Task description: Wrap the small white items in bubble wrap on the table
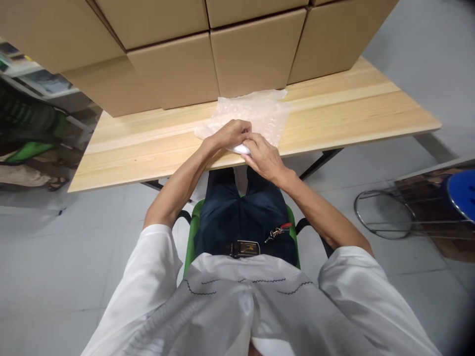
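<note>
A sheet of bubble wrap [256,109] lies on the wooden table, its far edge close to the cardboard boxes. At its near edge is a small white object [240,149], mostly hidden by my fingers; its kind I cannot make out. My left hand [232,133] rests on the wrap with fingers curled down at the white object's far side. From the right, my right hand [264,155] closes on the same white object, thumb on the near side and fingers over the top. Both hands touch each other near the table's front edge.
Stacked cardboard boxes [256,54] stand along the back of the wooden table [356,116]. Right of it on the floor are a metal-ringed stool [386,215] and a blue seat [463,193]. Another person's sandalled foot [57,183] shows at left. I sit on a green chair [193,230].
</note>
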`<act>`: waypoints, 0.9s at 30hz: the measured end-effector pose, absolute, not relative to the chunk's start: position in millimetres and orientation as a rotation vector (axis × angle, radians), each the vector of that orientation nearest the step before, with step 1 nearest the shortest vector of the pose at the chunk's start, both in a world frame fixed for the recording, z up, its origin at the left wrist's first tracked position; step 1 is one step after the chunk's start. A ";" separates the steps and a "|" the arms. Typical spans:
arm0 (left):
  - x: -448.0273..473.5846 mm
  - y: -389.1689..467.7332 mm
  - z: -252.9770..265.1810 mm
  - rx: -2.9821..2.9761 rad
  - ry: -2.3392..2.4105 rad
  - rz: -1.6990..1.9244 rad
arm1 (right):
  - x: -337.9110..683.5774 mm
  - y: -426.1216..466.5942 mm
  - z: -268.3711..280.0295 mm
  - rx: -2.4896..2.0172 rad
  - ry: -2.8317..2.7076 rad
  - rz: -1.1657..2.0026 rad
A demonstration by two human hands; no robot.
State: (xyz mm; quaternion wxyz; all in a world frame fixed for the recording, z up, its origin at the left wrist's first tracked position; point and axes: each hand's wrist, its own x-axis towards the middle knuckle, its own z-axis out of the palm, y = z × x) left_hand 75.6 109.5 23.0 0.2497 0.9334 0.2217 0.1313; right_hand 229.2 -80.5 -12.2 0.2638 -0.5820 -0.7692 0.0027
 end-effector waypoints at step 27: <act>61.8 96.7 0.0 2.775 0.811 0.497 | 297.1 -23.1 -1.1 -1.639 -1.888 0.273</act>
